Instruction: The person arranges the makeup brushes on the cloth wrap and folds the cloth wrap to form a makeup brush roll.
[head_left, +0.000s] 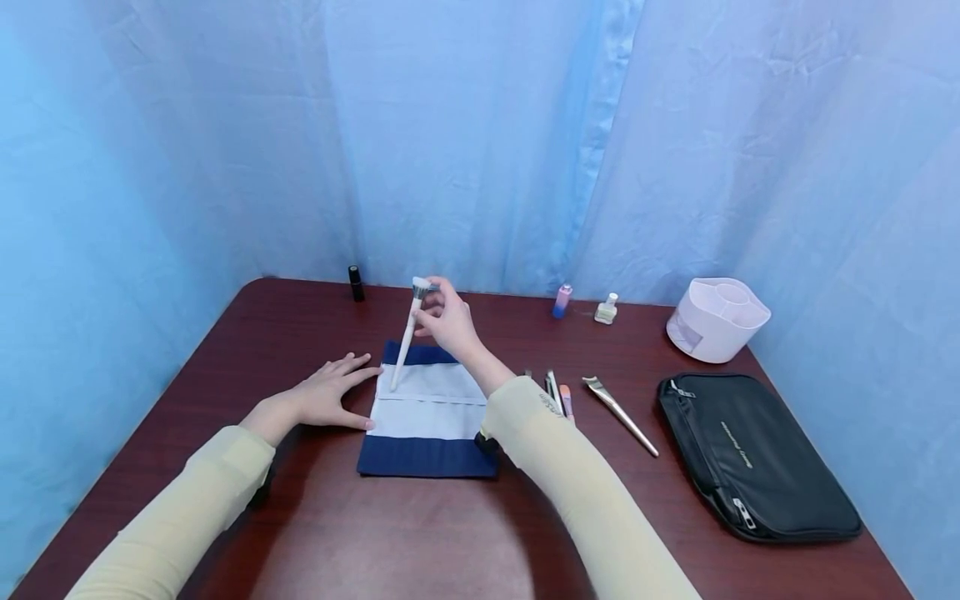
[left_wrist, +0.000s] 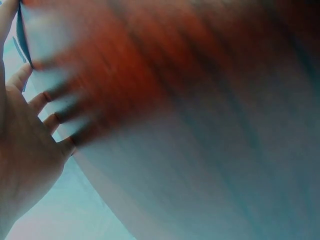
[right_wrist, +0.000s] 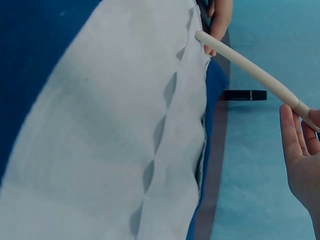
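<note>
A navy and white fabric brush roll (head_left: 426, 417) lies flat on the dark wooden table (head_left: 337, 533). My right hand (head_left: 448, 321) pinches a white-handled makeup brush (head_left: 407, 337) near its bristle end, handle tip angled down at the roll's pocket edge (right_wrist: 197, 60). In the right wrist view the white handle (right_wrist: 250, 67) touches the top of the pocket row. My left hand (head_left: 330, 393) rests flat, fingers spread, at the roll's left edge. The left wrist view is blurred; it shows my palm (left_wrist: 22, 150) on the table.
Right of the roll lie a few pens or pencils (head_left: 558, 396) and a silver brush (head_left: 618, 412). A black zip pouch (head_left: 753, 454) sits at the right, a white organiser tub (head_left: 716, 318) behind it. A black lipstick (head_left: 356, 283) and two small bottles (head_left: 562, 300) stand at the back.
</note>
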